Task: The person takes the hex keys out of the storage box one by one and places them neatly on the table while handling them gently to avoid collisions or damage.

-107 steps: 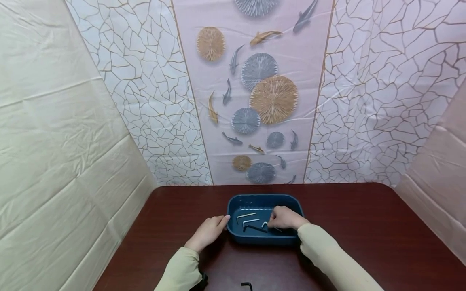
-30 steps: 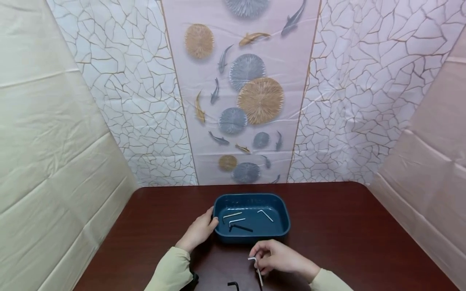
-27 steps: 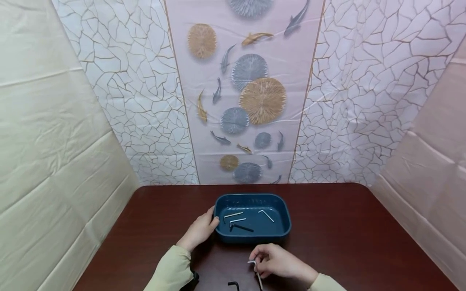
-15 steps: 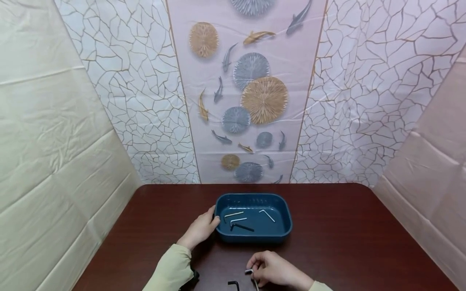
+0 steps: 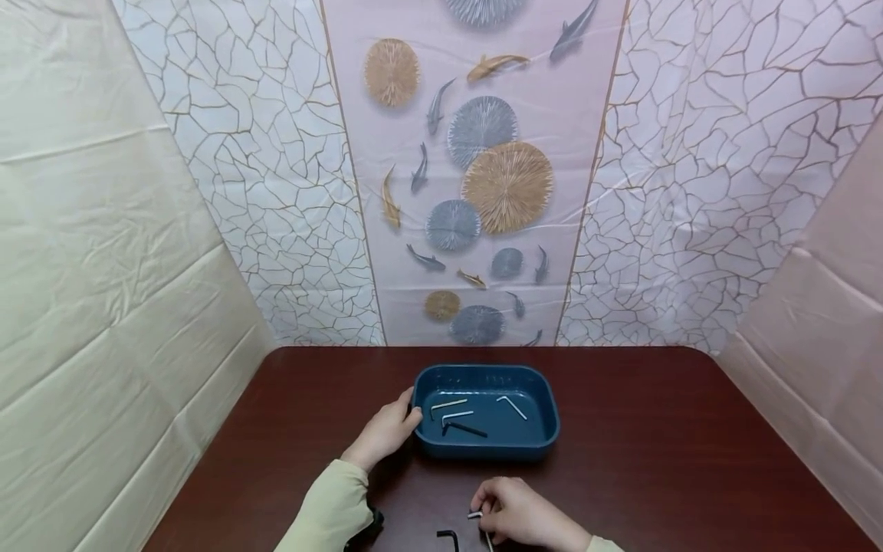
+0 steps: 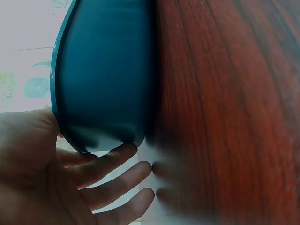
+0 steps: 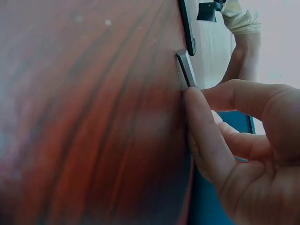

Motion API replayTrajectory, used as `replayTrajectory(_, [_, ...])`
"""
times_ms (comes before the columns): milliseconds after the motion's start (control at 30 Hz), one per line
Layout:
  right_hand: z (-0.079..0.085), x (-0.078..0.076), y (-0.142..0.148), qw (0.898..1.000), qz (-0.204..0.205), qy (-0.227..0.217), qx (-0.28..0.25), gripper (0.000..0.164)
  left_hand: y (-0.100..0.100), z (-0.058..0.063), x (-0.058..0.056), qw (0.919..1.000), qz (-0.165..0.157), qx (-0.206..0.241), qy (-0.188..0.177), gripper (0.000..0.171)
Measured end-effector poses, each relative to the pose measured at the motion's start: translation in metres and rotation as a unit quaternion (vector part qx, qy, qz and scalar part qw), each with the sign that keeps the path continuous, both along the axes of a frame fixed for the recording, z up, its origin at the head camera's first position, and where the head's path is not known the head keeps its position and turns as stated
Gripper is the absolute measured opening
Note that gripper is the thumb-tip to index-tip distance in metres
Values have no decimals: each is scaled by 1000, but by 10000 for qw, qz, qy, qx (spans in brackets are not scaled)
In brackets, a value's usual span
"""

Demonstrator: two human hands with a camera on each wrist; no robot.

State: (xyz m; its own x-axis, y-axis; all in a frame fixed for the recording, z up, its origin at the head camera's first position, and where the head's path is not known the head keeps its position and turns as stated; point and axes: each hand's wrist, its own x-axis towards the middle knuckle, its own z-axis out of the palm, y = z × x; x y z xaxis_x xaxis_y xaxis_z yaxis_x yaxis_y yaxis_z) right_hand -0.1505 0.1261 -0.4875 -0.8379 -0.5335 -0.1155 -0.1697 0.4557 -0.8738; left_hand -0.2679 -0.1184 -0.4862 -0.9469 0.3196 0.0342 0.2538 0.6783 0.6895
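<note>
My left hand (image 5: pixel 382 432) holds the left end of a deep blue tray (image 5: pixel 486 451), its thumb at the rim. In the left wrist view the other fingers (image 6: pixel 124 180) spread below the tray's end, close to the tabletop. With thumb and fingertips, my right hand (image 5: pixel 524 512) pinches a silver hex key (image 5: pixel 489 540) in front of the tray. That key lies low along the wood in the right wrist view, its end near a black hex key (image 7: pixel 186 28). The black key's bent arm (image 5: pixel 447 533) shows at the bottom of the head view.
Inside the tray lie a yellowish hex key (image 5: pixel 450 403), a silver one (image 5: pixel 458 415) and a black one (image 5: pixel 467 429) at the left, plus another silver key (image 5: pixel 513 408) at the right. Patterned cloth (image 5: pixel 476 230) hangs behind the dark red table (image 5: pixel 641 429).
My right hand has come out of the tray with a silver hex key and lowered it beside the black one on the table. My left hand stays at the tray's left end.
</note>
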Motion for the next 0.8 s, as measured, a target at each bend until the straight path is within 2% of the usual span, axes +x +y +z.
replayTrajectory(167, [3,0,-4,9990,64,268,357,13,0,2,-1,9999,-9,-113,74,56])
replayTrajectory(267, [4,-1,-5,9987,21,194,465,11,0,3,0,9998,-9,-132,112,56])
replayTrajectory(467, [5,-2,-6,9983,-67,26,571,7,0,3,3,9999,9,-58,-98,56])
replayTrajectory(800, [2,-6,-6,9979,-84,106,634,5,1,4,2,10000,10,-54,-66,55])
